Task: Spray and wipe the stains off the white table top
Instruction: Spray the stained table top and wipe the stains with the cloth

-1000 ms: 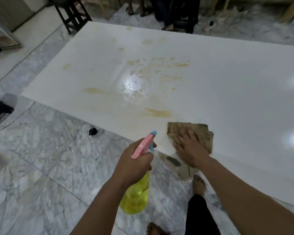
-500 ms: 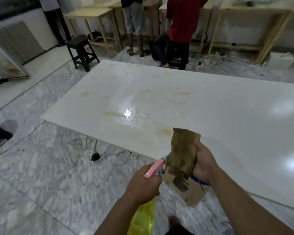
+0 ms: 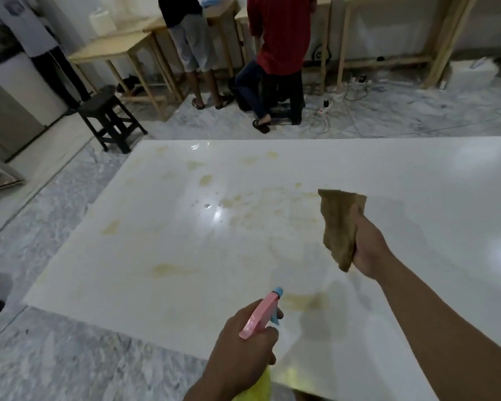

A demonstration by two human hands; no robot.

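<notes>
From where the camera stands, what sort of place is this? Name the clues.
Probably a workshop or workroom: bare wooden workbenches along the wall, cables across the marble floor.

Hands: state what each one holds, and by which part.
The left hand grips the spray bottle at its neck, under the pink trigger head. The right hand grips the brown cloth by one bunched side.

Spray bottle (image 3: 261, 314) left of cloth (image 3: 341, 227), both above table top (image 3: 185, 241).
</notes>
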